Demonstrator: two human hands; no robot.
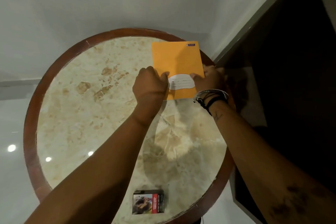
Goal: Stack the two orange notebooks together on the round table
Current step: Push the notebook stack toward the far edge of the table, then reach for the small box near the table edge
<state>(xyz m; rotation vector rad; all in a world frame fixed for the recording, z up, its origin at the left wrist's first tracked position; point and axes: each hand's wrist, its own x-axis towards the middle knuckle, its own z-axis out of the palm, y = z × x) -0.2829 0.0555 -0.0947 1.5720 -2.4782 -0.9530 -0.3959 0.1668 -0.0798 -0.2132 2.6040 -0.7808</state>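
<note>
An orange notebook (177, 60) with a white label patch lies at the far right of the round marble table (101, 107), which has a dark wooden rim. My left hand (151, 85) grips the notebook's left edge, thumb on the cover. My right hand (209, 80), with several bracelets at the wrist, holds the right edge, thumb on the cover too. Only one orange cover shows; whether a second notebook lies beneath it I cannot tell.
A small cigarette pack (148, 201) lies near the table's front edge. A dark panel or cabinet (291, 78) stands close against the table on the right. White walls and a glossy white floor (12, 160) surround the table on the left.
</note>
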